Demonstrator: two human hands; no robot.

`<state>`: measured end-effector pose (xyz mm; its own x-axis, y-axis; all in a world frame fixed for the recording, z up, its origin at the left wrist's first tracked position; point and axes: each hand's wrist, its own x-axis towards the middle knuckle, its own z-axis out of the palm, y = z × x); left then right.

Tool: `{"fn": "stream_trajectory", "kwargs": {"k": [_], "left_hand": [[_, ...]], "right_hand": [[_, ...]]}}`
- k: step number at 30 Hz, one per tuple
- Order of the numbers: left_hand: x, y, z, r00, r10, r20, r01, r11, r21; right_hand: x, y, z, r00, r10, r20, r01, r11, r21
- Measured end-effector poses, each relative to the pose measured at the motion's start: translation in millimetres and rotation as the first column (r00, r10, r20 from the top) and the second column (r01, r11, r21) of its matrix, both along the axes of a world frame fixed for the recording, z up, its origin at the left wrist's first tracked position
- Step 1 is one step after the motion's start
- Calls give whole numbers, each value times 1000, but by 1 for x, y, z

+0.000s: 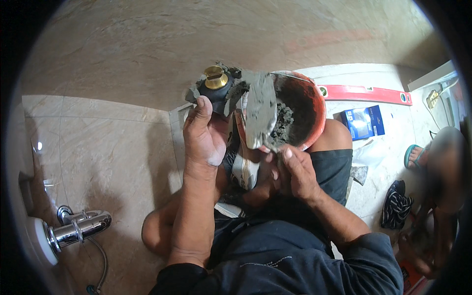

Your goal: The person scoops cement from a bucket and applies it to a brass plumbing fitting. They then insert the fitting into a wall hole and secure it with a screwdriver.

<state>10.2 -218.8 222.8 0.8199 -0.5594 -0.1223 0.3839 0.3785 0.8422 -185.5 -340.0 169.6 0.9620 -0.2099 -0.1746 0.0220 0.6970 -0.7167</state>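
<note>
The person wears a dark navy long-sleeved top, sleeves pushed up the forearms, and dark shorts baring the knees.

Head view, occlusions and cut-offs only.

Grey mortar-coated steel trowel: handle hidden inside the right hand; grip not visible.

Round orange plastic bucket of wet grey mortar: near rim and lower wall covered by the trowel blade and the right hand; base not seen.

Black valve body with brass cap: lower part covered by the left hand's fingertips; its seat in the wall masked by mortar.

Chrome pipe fitting: left end lost in the dark fisheye rim.

Second person at right: blurred, cut by the rim; only a sandalled foot is clear.

Blue printed carton: print too small to make out.
</note>
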Motion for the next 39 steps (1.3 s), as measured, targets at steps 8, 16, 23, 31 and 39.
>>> {"fn": "stream_trajectory", "kwargs": {"k": [8,16,23,31,39], "left_hand": [[-8,-5,-6,995,0,-96,-11,994,-111],[-11,6,-9,999,13,36,-8,992,-129],[-40,6,-4,985,-158,-71,146,978,-150],[-57,-3,-4,994,-111,-10,109,988,-105],[-63,-7,1,992,-78,102,90,988,-126]], "right_hand": [[7,-11,-2,990,85,-110,-93,993,-75],[-8,6,-9,979,-104,-175,97,994,-50],[58,17,36,906,-413,94,407,910,75],[70,26,41,880,-448,159,454,891,1],[68,22,61,861,-477,174,480,877,30]]}}
